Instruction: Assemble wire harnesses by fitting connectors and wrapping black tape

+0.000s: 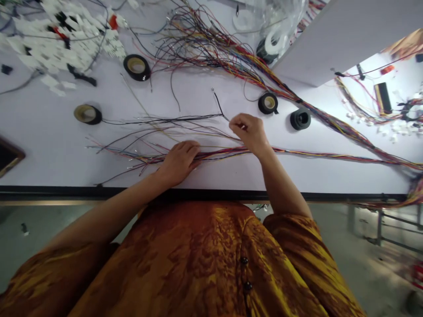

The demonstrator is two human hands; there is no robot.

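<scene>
the right grip [251, 134] has its fingertips pinched together on the black wires [178, 118], at the end where a short branch with a metal tip angles up and away. these wires run left across the desk [231, 178], above a bundle of coloured wires [224, 154]. the left grip [180, 160] lies palm down over that bundle, fingers bent across it; i cannot tell whether they are closed on any wire. loose ends fan out to the left of this hand, while the gathered part passes under the right wrist and goes on to the right

just beyond the right grip sit a small roll of black tape [263, 104] and, beside it, a black spool [300, 119]. two more tape rolls lie to the left, one [97, 115] near the far end of the black wires, the other [144, 71] further back. behind, a thicker wire bundle [254, 75] slants down to the right. at the back left is a heap of white connectors [56, 48]; at the back right, clear plastic [292, 15] stands by a pale panel [343, 39]
</scene>
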